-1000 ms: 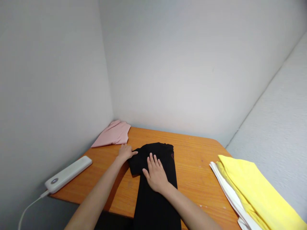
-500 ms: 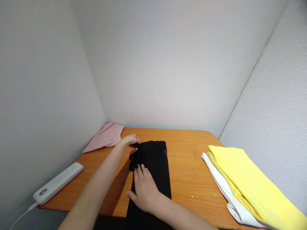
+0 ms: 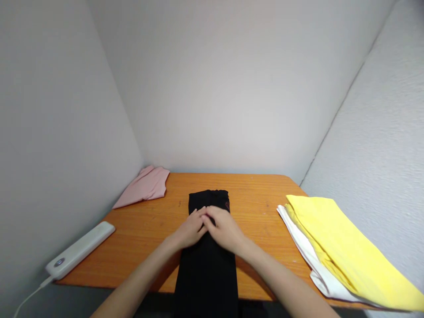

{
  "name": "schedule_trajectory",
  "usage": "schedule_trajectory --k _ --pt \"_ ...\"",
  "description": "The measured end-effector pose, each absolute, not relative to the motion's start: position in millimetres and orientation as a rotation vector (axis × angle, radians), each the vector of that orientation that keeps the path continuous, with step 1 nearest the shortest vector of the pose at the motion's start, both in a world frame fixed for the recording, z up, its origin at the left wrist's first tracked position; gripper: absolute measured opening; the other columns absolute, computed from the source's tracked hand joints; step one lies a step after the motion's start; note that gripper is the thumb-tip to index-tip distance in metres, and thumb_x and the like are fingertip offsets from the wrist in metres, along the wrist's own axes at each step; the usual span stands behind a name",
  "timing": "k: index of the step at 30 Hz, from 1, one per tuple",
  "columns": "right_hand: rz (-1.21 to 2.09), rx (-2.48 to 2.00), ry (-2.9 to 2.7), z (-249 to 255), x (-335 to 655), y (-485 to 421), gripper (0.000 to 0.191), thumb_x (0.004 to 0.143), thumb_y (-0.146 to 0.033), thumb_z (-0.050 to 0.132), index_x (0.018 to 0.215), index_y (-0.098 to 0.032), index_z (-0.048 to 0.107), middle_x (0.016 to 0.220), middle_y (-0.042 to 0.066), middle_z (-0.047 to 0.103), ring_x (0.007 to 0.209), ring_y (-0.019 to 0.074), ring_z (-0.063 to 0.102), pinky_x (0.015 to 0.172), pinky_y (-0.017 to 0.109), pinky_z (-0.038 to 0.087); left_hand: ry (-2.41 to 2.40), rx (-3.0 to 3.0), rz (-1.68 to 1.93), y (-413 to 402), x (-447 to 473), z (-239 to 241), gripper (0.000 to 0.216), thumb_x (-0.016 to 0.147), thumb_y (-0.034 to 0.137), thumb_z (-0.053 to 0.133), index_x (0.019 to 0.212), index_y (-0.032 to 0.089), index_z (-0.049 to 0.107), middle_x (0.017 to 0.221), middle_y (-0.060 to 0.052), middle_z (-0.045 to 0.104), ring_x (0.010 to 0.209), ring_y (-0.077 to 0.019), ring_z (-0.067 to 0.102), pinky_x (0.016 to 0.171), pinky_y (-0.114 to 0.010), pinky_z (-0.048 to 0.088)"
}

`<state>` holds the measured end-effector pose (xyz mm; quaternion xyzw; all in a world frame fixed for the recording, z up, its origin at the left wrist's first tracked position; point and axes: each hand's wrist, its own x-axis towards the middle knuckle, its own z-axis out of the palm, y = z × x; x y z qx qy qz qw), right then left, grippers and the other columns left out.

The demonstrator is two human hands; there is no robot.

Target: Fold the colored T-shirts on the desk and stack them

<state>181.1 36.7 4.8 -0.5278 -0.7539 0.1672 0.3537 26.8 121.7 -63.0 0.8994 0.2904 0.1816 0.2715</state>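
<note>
While the head camera looked down, the folded black garment (image 3: pixel 207 269) lay on the orange table (image 3: pixel 265 194), its long axis running 12 to 6 o'clock. The left hand (image 3: pixel 190 230) and right hand (image 3: pixel 225 227) rested flat on it, fingers loosely spread, gripping nothing. Its far end sat at 12 o'clock, equally near both.

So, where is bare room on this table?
Bare table shows between the black garment and the yellow cloth pile, and between the garment, the pink cloth and the white device. The strip behind the garment is free too. The middle is crowded: left hand and right hand rest on the garment.
</note>
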Motion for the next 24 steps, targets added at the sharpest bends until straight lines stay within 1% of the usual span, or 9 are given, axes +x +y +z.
schedule_trajectory --k 2,4,6,9,11,13,16,20,24 --pt "0.376 -1.411 -1.932 0 192 73 0.025 0.095 -0.021 0.043 0.099 -0.02 0.067 0.102 0.007 0.069 0.097 0.0192 0.063 0.09 0.033 0.046 0.782 2.646 0.52 104 24 -65 0.046 0.092 0.022 0.048 0.137 0.021 0.043 0.151 -0.012 0.039 0.142 -0.0247 0.03 0.118 -0.052 0.021" --pt "0.367 -1.426 -1.967 -11 200 104 0.027 0.094 -0.018 0.042 0.105 -0.019 0.067 0.109 0.007 0.069 0.105 0.0191 0.061 0.096 0.034 0.044 0.904 2.749 0.621 92 20 -65 0.043 0.095 0.02 0.04 0.138 0.02 0.041 0.148 -0.012 0.041 0.138 -0.0239 0.037 0.114 -0.049 0.031" --pt "0.373 -1.394 -2.037 -25 203 127 0.031 0.093 -0.017 0.042 0.113 -0.02 0.066 0.121 0.008 0.065 0.117 0.0196 0.057 0.103 0.037 0.041 1.11 2.735 0.719 86 15 -63 0.038 0.095 0.017 0.037 0.133 0.018 0.043 0.138 -0.014 0.049 0.128 -0.0239 0.046 0.107 -0.045 0.041" --pt "0.375 -1.289 -2.181 -46 202 146 0.04 0.092 -0.013 0.039 0.126 -0.021 0.061 0.138 0.007 0.055 0.132 0.0187 0.045 0.111 0.04 0.034 1.359 2.698 0.674 86 7 -58 0.027 0.093 0.017 0.043 0.119 0.016 0.05 0.115 -0.011 0.058 0.11 -0.0248 0.054 0.094 -0.041 0.048" --pt "0.363 -1.269 -2.271 -58 200 151 0.046 0.091 -0.011 0.036 0.132 -0.02 0.056 0.145 0.007 0.047 0.137 0.0182 0.037 0.113 0.041 0.031 1.394 2.73 0.548 89 4 -56 0.017 0.091 0.018 0.047 0.107 0.016 0.054 0.105 -0.01 0.059 0.099 -0.0243 0.056 0.087 -0.038 0.049" --pt "0.345 -1.304 -2.34 -67 199 154 0.052 0.091 -0.008 0.034 0.139 -0.021 0.049 0.149 0.007 0.04 0.141 0.0182 0.031 0.115 0.044 0.027 1.367 2.78 0.443 91 3 -56 0.012 0.093 0.017 0.045 0.096 0.017 0.056 0.098 -0.009 0.059 0.092 -0.0234 0.056 0.082 -0.036 0.049" --pt "0.287 -1.353 -2.426 -78 202 155 0.059 0.091 -0.009 0.036 0.148 -0.027 0.035 0.154 0.005 0.029 0.143 0.0186 0.024 0.116 0.051 0.019 1.31 2.834 0.371 90 5 -60 0.021 0.093 0.011 0.038 0.086 0.018 0.056 0.091 -0.008 0.059 0.088 -0.0228 0.055 0.079 -0.035 0.047" --pt "0.159 -1.356 -2.492 -87 207 153 0.063 0.094 -0.015 0.039 0.152 -0.029 0.02 0.157 0.004 0.021 0.145 0.0195 0.017 0.116 0.053 0.015 1.195 2.88 0.37 87 1 -64 0.024 0.091 0.005 0.037 0.088 0.019 0.057 0.093 -0.008 0.059 0.089 -0.0225 0.054 0.08 -0.035 0.047" --pt "0.152 -1.366 -2.493 -91 210 151 0.063 0.095 -0.016 0.035 0.153 -0.03 0.014 0.158 0.004 0.017 0.146 0.0187 0.013 0.116 0.053 0.016 1.011 2.82 0.46 88 -8 -66 0.024 0.093 0.008 0.036 0.1 0.019 0.056 0.099 -0.008 0.059 0.092 -0.0214 0.053 0.083 -0.034 0.047"
